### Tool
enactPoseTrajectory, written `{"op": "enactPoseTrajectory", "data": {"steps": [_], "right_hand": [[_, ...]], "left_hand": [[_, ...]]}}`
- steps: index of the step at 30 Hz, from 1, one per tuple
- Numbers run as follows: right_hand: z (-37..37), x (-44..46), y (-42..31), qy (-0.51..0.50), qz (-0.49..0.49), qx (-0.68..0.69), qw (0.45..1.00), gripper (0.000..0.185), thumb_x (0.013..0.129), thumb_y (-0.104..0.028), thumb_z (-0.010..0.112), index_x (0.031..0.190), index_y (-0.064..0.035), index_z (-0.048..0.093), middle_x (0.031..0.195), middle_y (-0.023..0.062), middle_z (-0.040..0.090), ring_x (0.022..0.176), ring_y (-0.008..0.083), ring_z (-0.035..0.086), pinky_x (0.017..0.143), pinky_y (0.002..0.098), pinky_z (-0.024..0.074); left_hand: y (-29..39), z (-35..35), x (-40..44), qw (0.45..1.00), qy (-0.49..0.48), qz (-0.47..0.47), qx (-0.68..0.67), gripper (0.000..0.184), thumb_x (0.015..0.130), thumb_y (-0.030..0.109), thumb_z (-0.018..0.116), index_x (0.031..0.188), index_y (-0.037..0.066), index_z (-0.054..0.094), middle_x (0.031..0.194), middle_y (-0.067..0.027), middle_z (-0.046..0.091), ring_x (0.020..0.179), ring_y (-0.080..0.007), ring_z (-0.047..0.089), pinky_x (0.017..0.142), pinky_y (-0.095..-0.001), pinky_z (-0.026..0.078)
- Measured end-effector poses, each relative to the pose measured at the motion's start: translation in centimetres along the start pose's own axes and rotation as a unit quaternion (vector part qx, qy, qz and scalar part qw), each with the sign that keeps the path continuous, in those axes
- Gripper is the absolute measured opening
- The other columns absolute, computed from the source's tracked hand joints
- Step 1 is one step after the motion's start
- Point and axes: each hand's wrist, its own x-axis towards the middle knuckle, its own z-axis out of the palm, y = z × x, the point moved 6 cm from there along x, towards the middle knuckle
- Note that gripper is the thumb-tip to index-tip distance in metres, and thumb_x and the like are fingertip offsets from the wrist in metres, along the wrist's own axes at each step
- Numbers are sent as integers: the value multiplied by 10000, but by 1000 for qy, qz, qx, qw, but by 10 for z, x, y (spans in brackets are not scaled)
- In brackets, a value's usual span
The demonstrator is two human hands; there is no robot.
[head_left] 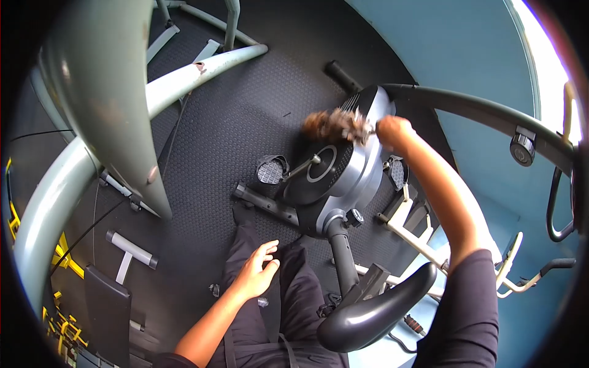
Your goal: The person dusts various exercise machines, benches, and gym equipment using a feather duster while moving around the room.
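Note:
A brown feather duster [337, 126] is in my right hand [394, 133], with the fingers closed round its handle end. Its feathers lie over the top of the grey and black housing of an exercise bike [362, 168] and look slightly blurred. My left hand [257, 272] hovers empty above my thigh, fingers loosely apart. It is clear of the bike. Between the hands are the bike's left pedal [270, 170] and its seat post [341, 251]. The black saddle [377, 310] is close to my right side.
A thick grey-green machine frame [98, 110] rises at the left, with a padded bench [105, 313] below it. The bike's handlebar arm [472, 110] runs toward the right. Cream-coloured equipment [423, 242] stands beyond the bike by the blue wall [472, 55]. Black textured matting [211, 153] covers the floor.

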Motion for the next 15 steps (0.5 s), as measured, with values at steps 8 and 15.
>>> {"op": "enactPoseTrajectory", "data": {"steps": [8,15], "right_hand": [[-55,-129,12,-39,11,0,999,224,754,-140,634,928,-44,739,888,140,726,856,303,716,711,474,583],[-25,24,-21,-50,54,-2,997,330,853,-110,589,1161,-19,664,1170,163,667,1038,363,663,841,532,548]], "left_hand": [[5,-3,5,999,-16,5,36,474,929,100,539,1392,93,436,1329,-153,528,1097,-185,576,936,-329,460],[3,-5,2,999,12,-17,38,480,920,115,550,1388,95,446,1340,-149,538,1147,-220,575,937,-335,461]]}}
